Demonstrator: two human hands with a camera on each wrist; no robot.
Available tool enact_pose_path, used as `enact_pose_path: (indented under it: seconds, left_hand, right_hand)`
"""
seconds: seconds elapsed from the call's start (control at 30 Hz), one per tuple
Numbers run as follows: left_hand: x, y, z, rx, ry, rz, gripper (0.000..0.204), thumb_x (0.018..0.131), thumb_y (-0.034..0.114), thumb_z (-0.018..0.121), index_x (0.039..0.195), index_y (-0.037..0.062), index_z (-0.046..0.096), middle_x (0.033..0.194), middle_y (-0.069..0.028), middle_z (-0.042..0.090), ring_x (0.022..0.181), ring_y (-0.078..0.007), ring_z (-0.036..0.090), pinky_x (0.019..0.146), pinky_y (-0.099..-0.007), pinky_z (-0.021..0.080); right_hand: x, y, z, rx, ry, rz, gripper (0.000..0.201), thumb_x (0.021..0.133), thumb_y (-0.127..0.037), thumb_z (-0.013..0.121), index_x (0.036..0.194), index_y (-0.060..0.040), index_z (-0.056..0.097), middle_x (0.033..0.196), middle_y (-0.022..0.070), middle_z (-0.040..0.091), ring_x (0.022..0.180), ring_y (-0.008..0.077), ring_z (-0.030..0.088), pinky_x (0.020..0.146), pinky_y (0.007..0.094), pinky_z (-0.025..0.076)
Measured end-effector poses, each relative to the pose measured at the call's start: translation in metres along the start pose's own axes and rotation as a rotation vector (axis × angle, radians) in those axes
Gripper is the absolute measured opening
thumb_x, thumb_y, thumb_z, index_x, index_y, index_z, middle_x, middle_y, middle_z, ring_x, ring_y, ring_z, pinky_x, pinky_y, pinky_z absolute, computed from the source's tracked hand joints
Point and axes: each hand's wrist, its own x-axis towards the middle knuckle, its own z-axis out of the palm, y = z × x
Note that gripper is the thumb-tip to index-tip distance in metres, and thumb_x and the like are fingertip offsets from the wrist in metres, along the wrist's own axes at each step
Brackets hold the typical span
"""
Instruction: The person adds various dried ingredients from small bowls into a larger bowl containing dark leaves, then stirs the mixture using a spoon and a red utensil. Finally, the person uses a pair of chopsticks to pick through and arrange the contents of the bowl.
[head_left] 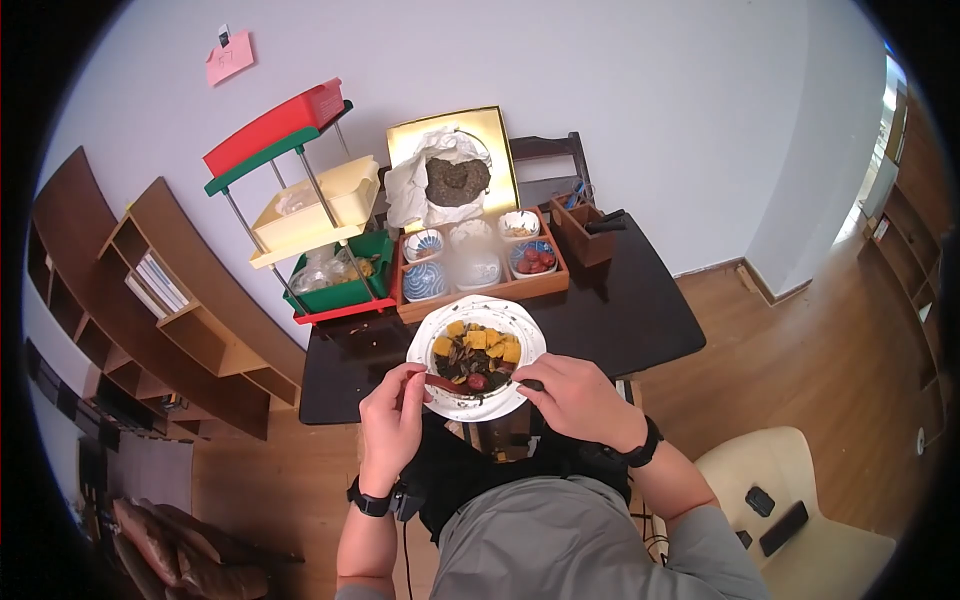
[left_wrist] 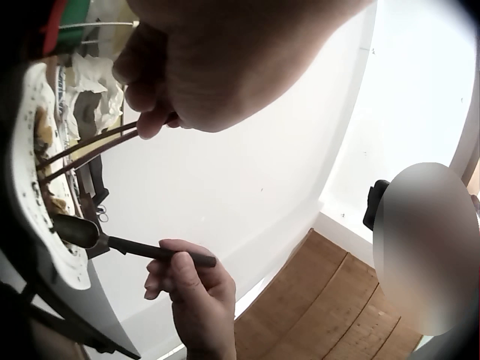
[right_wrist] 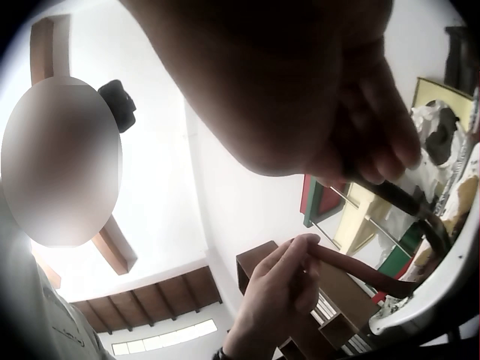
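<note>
Past your grey shirt [head_left: 555,535], your left hand [head_left: 392,415] pinches brown tweezers [head_left: 443,383], your right hand [head_left: 588,395] a scoop [left_wrist: 77,230], at the tea mix [head_left: 462,362] in the white dish [head_left: 536,350] on the desk [head_left: 640,310]; seemingly you're scooping, so lift level next.

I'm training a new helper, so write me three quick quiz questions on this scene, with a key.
1. Which hand holds the dark scoop?
2. True or false: the yellow cubes lie in the wooden cup tray.
3. The dark lump rests in: A) a patterned cup; B) crumpled white paper; C) the green tray.

Key: 1. The right hand. 2. False; they lie in the white dish. 3. B.
</note>
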Motion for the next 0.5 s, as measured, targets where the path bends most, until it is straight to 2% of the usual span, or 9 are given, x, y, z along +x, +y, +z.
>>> enact_pose_path:
  seconds: [0.03, 0.13, 0.5]
  left_hand:
    - [0.000, 0.001, 0.001, 0.020, 0.002, 0.015, 0.017, 0.102, 0.008, 0.059, 0.112, -0.0030, 0.067, 0.081, -0.0084, 0.070, 0.071, -0.0106, 0.067, 0.063, -0.0248, 0.052]
    - [0.002, -0.007, 0.008, 0.037, 0.053, 0.181, 0.018, 0.104, 0.011, 0.057, 0.111, -0.0016, 0.068, 0.074, -0.0005, 0.065, 0.057, -0.0015, 0.051, 0.051, -0.0193, 0.039]
    - [0.004, -0.015, 0.009, -0.098, 0.018, 0.028, 0.020, 0.105, 0.013, 0.056, 0.113, -0.0023, 0.066, 0.073, -0.0009, 0.064, 0.053, -0.0015, 0.048, 0.047, -0.0196, 0.035]
  right_hand:
    - [0.001, -0.002, 0.001, -0.021, -0.002, -0.014, 0.017, 0.089, -0.008, 0.070, 0.105, -0.0041, 0.068, 0.089, 0.0127, 0.067, 0.080, 0.0315, 0.067, 0.072, 0.0383, 0.056]
    - [0.001, -0.002, 0.008, -0.040, -0.021, -0.034, 0.019, 0.088, -0.007, 0.071, 0.106, -0.0048, 0.068, 0.090, 0.0123, 0.067, 0.081, 0.0313, 0.067, 0.073, 0.0382, 0.055]
    - [0.002, 0.017, 0.015, 0.202, 0.085, 0.196, 0.013, 0.092, -0.009, 0.070, 0.103, -0.0023, 0.068, 0.090, 0.0153, 0.069, 0.077, 0.0330, 0.069, 0.068, 0.0373, 0.055]
